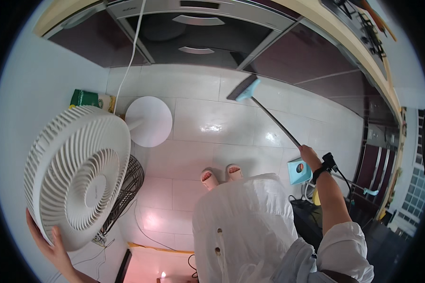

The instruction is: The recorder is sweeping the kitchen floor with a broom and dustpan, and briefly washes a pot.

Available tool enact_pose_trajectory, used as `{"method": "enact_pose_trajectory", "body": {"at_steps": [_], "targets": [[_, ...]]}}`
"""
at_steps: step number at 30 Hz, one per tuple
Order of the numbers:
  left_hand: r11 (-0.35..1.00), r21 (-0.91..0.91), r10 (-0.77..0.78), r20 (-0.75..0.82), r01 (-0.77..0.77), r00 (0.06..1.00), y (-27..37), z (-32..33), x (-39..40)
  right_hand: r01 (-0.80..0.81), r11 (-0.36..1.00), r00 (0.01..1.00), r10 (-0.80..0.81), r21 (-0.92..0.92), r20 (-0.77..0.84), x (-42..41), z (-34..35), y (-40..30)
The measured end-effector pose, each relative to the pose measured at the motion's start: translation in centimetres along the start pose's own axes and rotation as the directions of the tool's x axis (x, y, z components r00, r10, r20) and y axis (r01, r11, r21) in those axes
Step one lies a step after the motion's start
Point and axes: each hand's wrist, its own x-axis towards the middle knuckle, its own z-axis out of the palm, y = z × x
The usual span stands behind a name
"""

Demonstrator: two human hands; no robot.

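Observation:
At the left stands a white pedestal fan [95, 191] with a ribbed round grille. My left hand [51, 244] grips the lower rim of its head, thumb on the front and fingers around the back. The fan's round base [148, 122] rests on the tiles. In my right hand [310, 157] is the grey handle of a broom [276, 122]. Its light-blue head with dark bristles [243, 87] touches or nearly touches the floor beside the dark lower cabinets. A light-blue dustpan [299, 171] is just below my right hand, partly covered by the wrist.
A dark wire basket [131, 180] stands behind the fan, with loose cables on the floor. Green and yellow packages [86, 98] sit against the left wall. A white cord [134, 46] hangs past a built-in black appliance [198, 39]. Black items [306, 215] lie at the right.

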Motion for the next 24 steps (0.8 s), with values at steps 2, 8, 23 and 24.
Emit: {"method": "enact_pose_trajectory", "body": {"at_steps": [2,8,23,24], "targets": [[1.0,0.012,0.012,0.028,-0.012,1.0,0.9,0.8,2.7,-0.075,0.997,0.996,0.073,-0.033,-0.049,-2.8,-0.6,2.5],[0.996,0.031,0.079,0.044,-0.081,0.996,1.6,3.1,9.7,-0.056,0.998,0.995,0.059,0.037,-0.083,-9.6,-1.9,2.2],[0.936,0.213,0.311,-0.12,-0.282,0.943,5.0,2.2,8.5,0.098,0.957,0.994,-0.109,-0.274,-0.023,-8.1,5.3,7.8],[0.887,0.338,0.38,-0.147,-0.314,0.913,6.4,2.2,7.2,-0.028,0.958,0.996,0.05,-0.287,0.07,-9.2,4.2,9.0]]}}
